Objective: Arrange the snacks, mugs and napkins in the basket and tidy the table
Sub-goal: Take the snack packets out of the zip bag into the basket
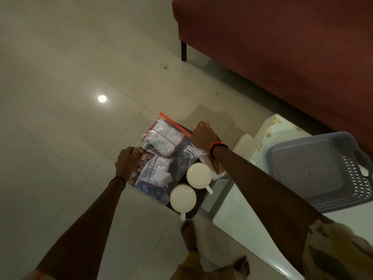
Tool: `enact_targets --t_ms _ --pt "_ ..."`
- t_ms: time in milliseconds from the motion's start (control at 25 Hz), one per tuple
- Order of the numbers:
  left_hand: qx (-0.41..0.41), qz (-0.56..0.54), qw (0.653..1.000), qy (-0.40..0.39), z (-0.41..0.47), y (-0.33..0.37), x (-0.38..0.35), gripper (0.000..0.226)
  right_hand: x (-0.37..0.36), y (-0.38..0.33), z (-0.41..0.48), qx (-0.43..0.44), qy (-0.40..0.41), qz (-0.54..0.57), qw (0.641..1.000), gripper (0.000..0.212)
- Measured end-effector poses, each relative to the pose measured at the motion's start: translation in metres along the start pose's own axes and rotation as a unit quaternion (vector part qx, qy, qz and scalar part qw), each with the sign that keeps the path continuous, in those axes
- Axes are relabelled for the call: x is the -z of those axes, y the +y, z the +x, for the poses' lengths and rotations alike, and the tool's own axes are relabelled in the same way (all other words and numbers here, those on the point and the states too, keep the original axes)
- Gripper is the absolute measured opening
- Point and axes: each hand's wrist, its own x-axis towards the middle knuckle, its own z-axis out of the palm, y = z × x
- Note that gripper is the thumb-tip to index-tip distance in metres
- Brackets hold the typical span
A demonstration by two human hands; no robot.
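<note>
Crosswise, snack bag (161,156) zip-end away.

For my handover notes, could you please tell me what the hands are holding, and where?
Both hands, left hand and right hand, grip the dark tray by opposite edges.

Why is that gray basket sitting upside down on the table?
It does look odd: the gray basket lies bottom up on the white table, so nothing can go in. The snack bag and two mugs ride a dark tray held by both hands.
</note>
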Motion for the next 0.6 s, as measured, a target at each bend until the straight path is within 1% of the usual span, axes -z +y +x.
enact_targets --t_ms 120,240,360,480,600 --pt "-0.019 -0.013 0.999 0.032 0.003 -0.002 0.003 0.028 -0.004 -0.006 0.004 0.003 0.007 -0.005 1.000 0.043" --pt "-0.006 -0.054 0.997 0.062 -0.001 -0.004 0.009 0.027 0.002 -0.016 -0.002 0.011 0.025 0.012 1.000 0.029" --pt "0.011 -0.091 0.991 0.102 -0.017 -0.009 0.018 0.026 0.010 -0.029 -0.018 0.014 0.044 0.052 0.998 0.026" --pt "0.027 -0.120 0.982 0.145 -0.039 -0.005 0.035 0.019 0.024 -0.044 -0.044 0.002 0.052 0.165 0.985 0.021" --pt "0.023 -0.158 0.969 0.191 -0.060 0.013 0.060 0.020 0.043 -0.059 -0.074 -0.008 0.069 0.275 0.959 0.020"
